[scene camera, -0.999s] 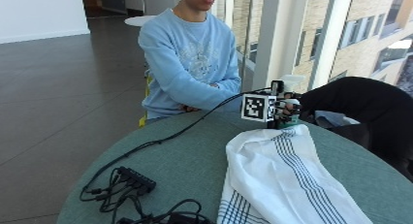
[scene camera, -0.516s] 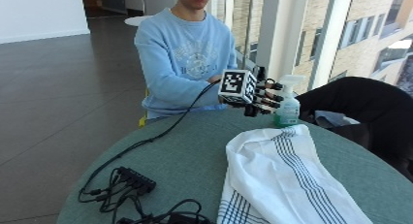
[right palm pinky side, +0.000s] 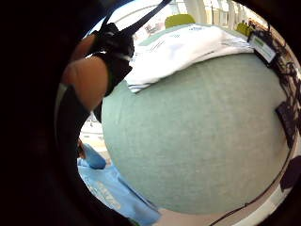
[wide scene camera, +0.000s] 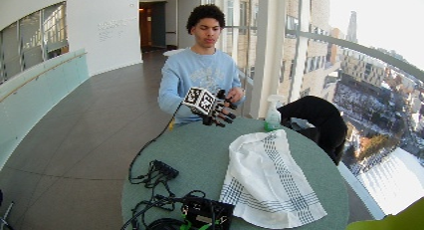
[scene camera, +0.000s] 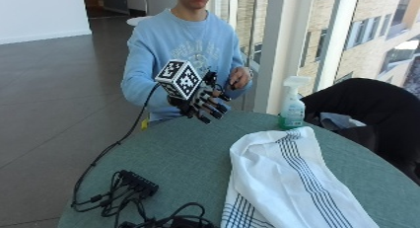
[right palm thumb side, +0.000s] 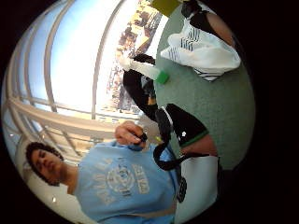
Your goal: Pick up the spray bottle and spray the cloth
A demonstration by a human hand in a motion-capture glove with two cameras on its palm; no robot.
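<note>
Now the pale green spray bottle [scene camera: 293,103] with its white trigger head stands upright at the table's [scene camera: 177,154] far edge beside the striped white cloth [scene camera: 289,183], while the gloved right hand [scene camera: 200,97], fingers spread and empty, has drawn farther back from it.

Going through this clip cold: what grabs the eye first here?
The gloved right hand hangs in the air above the round green table, fingers spread and holding nothing. A white cloth with dark stripes lies across the table's window side. Beyond its far end, the spray bottle stands upright at the table's edge, untouched.
</note>
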